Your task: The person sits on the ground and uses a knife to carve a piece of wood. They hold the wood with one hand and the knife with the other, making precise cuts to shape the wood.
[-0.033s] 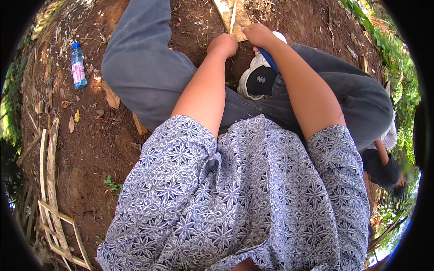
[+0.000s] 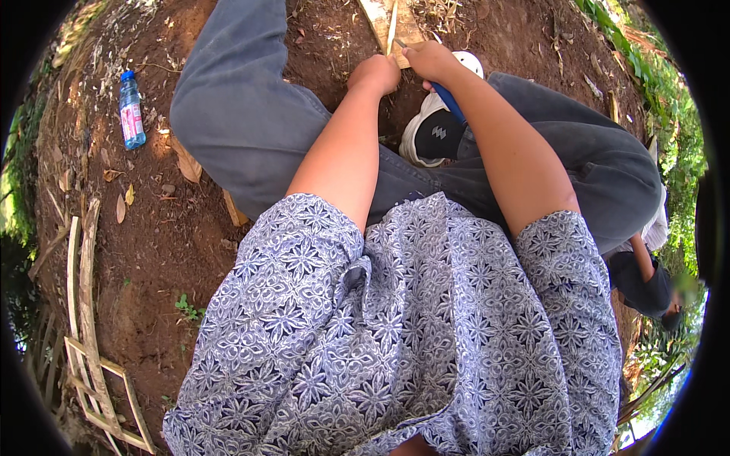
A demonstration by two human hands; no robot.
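My left hand (image 2: pixel 376 75) is closed around the lower end of a thin pale wooden stick (image 2: pixel 392 26), which points away from me over a flat board (image 2: pixel 411 34) on the ground. My right hand (image 2: pixel 432 61) grips a blue-handled knife (image 2: pixel 449 101). Its handle runs back under my right wrist, and only a small dark part of the blade shows at the fingertips, close beside the stick. Both hands are above the near end of the board, almost touching each other. The gripped end of the stick is hidden by my left fingers.
My legs in dark trousers bend around the work, with a black and white shoe (image 2: pixel 433 137) just below my right hand. A blue-capped water bottle (image 2: pixel 131 111) stands on the soil to the left. Wooden strips and a frame (image 2: pixel 91 365) lie lower left. Another person (image 2: pixel 642 277) is at the far right.
My right hand has shifted slightly left with the knife, closer to the stick and my left hand. My left hand stays almost still.
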